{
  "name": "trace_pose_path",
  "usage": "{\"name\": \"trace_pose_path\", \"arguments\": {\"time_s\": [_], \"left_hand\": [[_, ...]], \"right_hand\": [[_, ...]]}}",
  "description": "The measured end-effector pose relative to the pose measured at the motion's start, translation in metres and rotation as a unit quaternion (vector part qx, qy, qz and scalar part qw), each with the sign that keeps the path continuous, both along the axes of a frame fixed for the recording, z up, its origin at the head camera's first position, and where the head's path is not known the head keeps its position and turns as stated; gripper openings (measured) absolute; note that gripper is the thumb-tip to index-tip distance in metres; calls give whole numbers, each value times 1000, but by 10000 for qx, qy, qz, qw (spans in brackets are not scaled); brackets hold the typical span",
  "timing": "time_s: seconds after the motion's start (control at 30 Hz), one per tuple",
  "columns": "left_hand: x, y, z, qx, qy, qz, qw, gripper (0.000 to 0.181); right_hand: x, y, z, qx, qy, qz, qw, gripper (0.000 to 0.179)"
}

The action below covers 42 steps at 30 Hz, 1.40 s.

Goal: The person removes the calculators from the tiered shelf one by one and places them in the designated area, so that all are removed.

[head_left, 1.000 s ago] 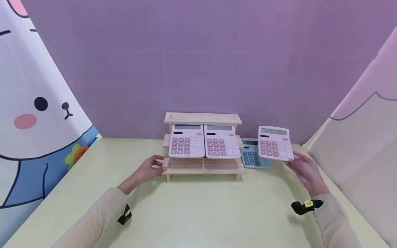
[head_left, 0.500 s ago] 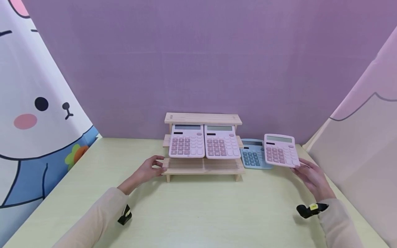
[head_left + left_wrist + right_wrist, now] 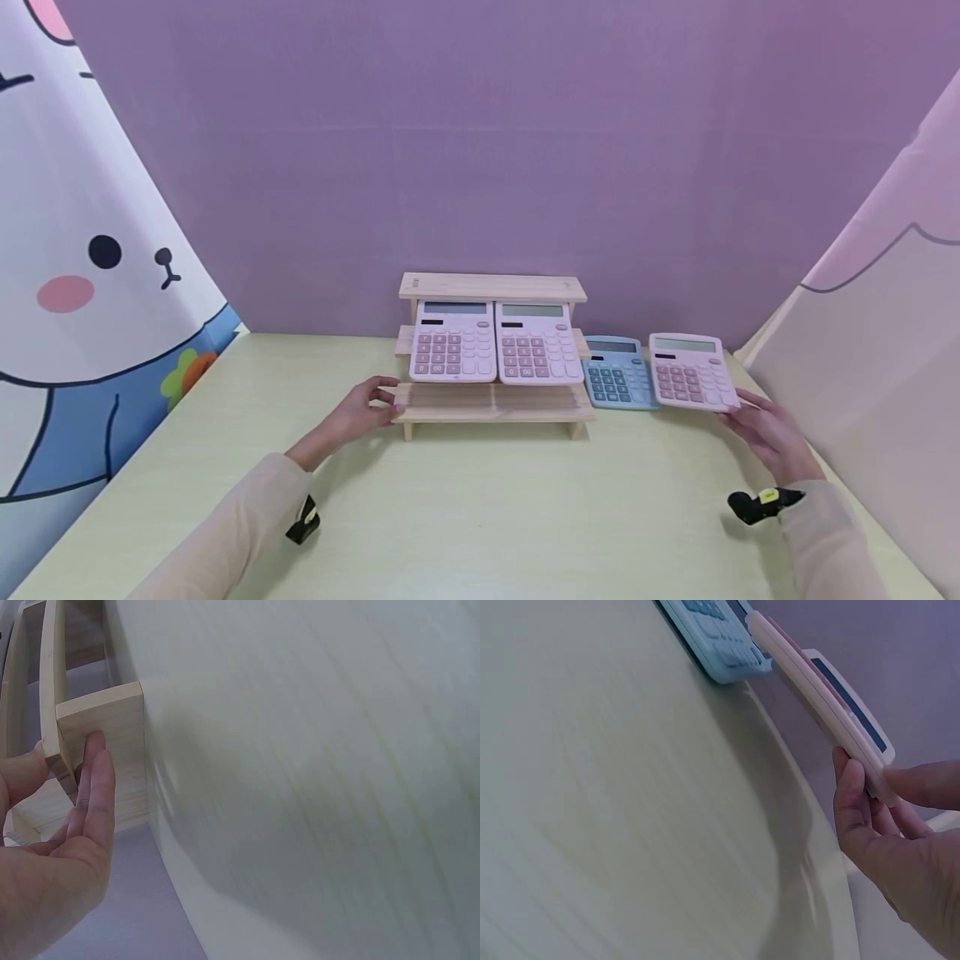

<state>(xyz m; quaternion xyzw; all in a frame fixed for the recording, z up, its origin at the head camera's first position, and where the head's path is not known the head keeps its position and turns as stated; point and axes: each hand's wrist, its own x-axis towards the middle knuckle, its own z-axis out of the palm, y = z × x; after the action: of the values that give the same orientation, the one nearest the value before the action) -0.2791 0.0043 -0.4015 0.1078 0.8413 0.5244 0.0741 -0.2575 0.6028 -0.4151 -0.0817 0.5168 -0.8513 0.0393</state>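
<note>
My right hand (image 3: 772,435) pinches a pink calculator (image 3: 693,372) by its lower right corner. In the right wrist view the thumb lies on the face of this calculator (image 3: 832,697) and the fingers are under it; it is held tilted above the table. Just left of it, a blue calculator (image 3: 619,373) lies on the table. With the left hand (image 3: 356,414) I grip the left end of the lowest board of a wooden tiered shelf (image 3: 491,402), thumb above and fingers below, as the left wrist view shows. Two more pink calculators (image 3: 453,343) lean side by side on the shelf's middle tier.
The pale table (image 3: 480,500) stretches in front of the shelf. A purple backdrop (image 3: 480,150) rises behind it. A cartoon-print cloth (image 3: 90,333) hangs at the left, and a pink and cream cloth (image 3: 862,358) at the right.
My right hand has moved right and down with the pink calculator, uncovering the blue one. The left hand stays on the shelf, and the two shelved calculators have not moved.
</note>
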Motion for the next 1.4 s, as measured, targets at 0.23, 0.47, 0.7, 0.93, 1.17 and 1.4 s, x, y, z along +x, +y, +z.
{"name": "trace_pose_path", "arguments": {"time_s": [0.23, 0.47, 0.7, 0.93, 1.17, 1.4], "left_hand": [[1, 0, 0, 91, 0, -17, 10000, 52], [2, -1, 0, 152, 15, -34, 9999, 52], [0, -1, -1, 179, 28, -40, 9998, 52], [0, -1, -1, 147, 12, -25, 9999, 52], [1, 0, 0, 145, -40, -14, 9999, 53], [1, 1, 0, 195, -44, 19, 9998, 52]], "right_hand": [[-3, 6, 0, 106, -341, -80, 9993, 39], [-5, 10, -1, 304, -584, -153, 9977, 37], [-10, 14, -4, 347, -691, -221, 9968, 37], [-13, 14, -7, 550, -811, -316, 9947, 35], [-12, 15, -11, 577, -831, -309, 9944, 37], [-13, 17, -13, 600, -730, -285, 9951, 36]]}}
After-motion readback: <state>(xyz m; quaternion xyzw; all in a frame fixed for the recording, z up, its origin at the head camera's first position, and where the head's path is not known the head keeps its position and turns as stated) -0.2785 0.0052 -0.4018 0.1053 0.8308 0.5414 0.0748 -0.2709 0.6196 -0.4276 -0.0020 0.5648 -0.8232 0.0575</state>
